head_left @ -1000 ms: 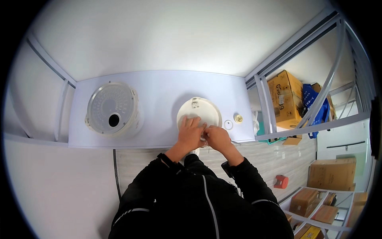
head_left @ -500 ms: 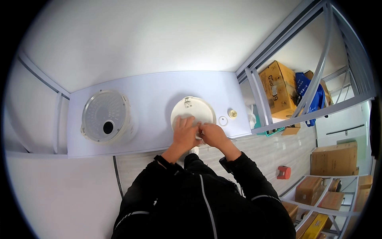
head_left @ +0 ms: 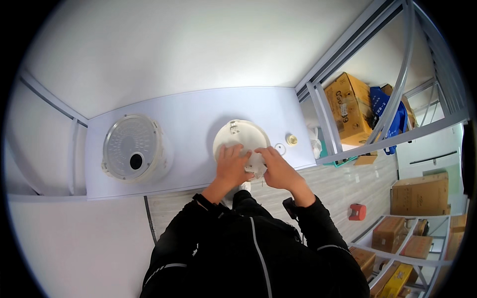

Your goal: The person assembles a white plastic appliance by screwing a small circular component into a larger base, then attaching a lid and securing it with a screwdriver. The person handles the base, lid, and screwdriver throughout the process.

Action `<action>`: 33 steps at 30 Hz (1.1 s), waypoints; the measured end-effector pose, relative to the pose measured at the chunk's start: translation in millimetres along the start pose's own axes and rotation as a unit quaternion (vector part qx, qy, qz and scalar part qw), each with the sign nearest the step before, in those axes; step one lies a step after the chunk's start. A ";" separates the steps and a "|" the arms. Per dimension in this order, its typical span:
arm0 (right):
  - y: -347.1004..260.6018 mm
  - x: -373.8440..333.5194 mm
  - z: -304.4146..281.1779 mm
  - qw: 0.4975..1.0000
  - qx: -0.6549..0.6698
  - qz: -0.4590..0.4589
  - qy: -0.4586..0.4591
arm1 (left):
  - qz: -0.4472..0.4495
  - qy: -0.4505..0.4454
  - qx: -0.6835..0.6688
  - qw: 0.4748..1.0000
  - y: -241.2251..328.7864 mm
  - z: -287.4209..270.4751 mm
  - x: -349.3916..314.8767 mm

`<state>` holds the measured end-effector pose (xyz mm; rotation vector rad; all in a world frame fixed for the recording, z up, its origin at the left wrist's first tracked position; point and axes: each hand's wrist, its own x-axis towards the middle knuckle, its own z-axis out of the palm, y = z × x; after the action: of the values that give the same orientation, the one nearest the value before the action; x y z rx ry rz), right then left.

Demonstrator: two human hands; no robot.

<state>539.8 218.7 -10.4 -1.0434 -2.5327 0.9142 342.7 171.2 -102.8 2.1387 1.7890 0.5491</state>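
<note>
A round cream-white lid-like piece (head_left: 247, 133) lies near the front edge of the table, with a small metal fitting (head_left: 233, 128) at its far side. My left hand (head_left: 230, 165) rests on its left part, fingers spread and thumb toward the middle. On its right rim lies my right hand (head_left: 279, 171), fingers stretched out and apart. Between the hands shows the near end of the piece, with a pale raised part (head_left: 256, 169) whose details are too small to make out. Right of it are a small white ring (head_left: 280, 149) and a yellowish round piece (head_left: 291, 139).
On the left of the white table (head_left: 191, 109) stands a round white tub (head_left: 131, 148) with a metallic top and a dark round hole. A grey frame (head_left: 343, 119) holding cartons and a blue bag (head_left: 387, 111) stands on the right. A red stool (head_left: 357, 212) is on the floor.
My right hand has parted from the left and moved to the right rim, its fingers opening. The near end of the white piece has come into sight. My left hand stays in place.
</note>
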 end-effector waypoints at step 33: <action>-9.3 -13.6 13.3 0.958 0.025 -0.118 0.261 | -0.008 0.010 0.024 1.000 -1.1 6.4 1.8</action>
<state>538.5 198.0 -14.7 -0.8112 -2.1165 0.5428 345.1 173.4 -108.8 2.1549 1.8465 0.5324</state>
